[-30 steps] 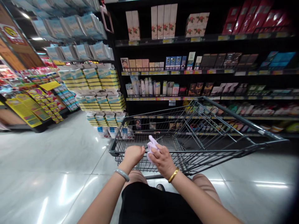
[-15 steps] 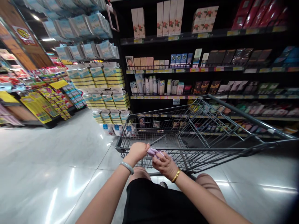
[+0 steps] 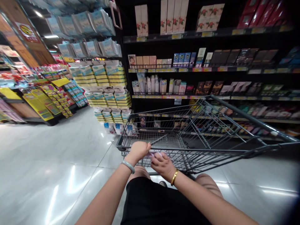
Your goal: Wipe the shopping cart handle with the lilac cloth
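Observation:
My left hand [image 3: 140, 150], with a pale green bangle at the wrist, is closed at the near rim of a grey wire shopping cart [image 3: 201, 150]. Part of a light purple cloth [image 3: 152, 153] shows between my two hands, and the left fingers grip its one end. My right hand [image 3: 162, 164], with a gold bracelet, has its fingers curled round the cloth's other part, just below the cart's rim. Most of the cloth is hidden by the hands.
Dark shelves [image 3: 161, 96] with boxes and bottles stand behind the cart. Yellow and blue packs [image 3: 110, 75] hang at the left. Farther left is a display stand [image 3: 35, 109] with hanging packets. My knees are close under the cart's near side.
My right hand has shifted slightly left and turned, with its back more toward the camera. Less of the purple cloth shows. The view has moved a little.

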`<action>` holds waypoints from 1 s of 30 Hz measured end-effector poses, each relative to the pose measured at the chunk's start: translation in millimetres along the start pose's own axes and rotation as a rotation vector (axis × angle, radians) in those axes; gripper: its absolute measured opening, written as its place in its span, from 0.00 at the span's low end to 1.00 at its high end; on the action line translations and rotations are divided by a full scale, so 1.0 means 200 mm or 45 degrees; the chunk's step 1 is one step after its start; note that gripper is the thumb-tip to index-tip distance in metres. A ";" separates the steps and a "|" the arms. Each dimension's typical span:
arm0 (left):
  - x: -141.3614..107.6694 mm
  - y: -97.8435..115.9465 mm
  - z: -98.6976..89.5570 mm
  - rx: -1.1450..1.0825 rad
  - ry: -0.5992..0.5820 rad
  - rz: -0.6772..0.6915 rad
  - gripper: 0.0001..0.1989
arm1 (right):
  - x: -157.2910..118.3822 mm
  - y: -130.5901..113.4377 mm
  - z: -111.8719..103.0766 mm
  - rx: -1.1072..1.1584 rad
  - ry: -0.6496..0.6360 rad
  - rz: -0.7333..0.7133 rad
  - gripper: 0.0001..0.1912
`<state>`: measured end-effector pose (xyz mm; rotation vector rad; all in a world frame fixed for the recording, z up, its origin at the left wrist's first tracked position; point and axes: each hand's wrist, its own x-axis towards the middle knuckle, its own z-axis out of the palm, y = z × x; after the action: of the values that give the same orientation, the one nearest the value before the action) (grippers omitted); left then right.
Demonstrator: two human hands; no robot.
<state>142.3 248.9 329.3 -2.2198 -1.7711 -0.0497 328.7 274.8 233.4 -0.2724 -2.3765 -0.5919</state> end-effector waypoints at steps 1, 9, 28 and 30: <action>0.00 0.00 -0.01 -0.015 0.000 -0.013 0.24 | -0.02 0.01 -0.02 -0.027 0.028 0.025 0.06; 0.01 0.04 -0.07 -0.097 -0.045 -0.138 0.29 | -0.24 0.03 -0.02 -0.044 -0.112 0.104 0.02; 0.03 0.04 -0.06 -0.091 -0.087 -0.294 0.32 | -0.31 0.15 -0.23 -0.130 0.092 0.345 0.07; 0.02 0.04 -0.07 -0.055 -0.067 -0.262 0.30 | -0.37 0.15 -0.20 -0.130 0.042 0.338 0.05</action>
<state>152.4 248.7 341.3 -2.0768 -2.0397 -0.0755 417.8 278.4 222.6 -0.6079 -2.2327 -0.5860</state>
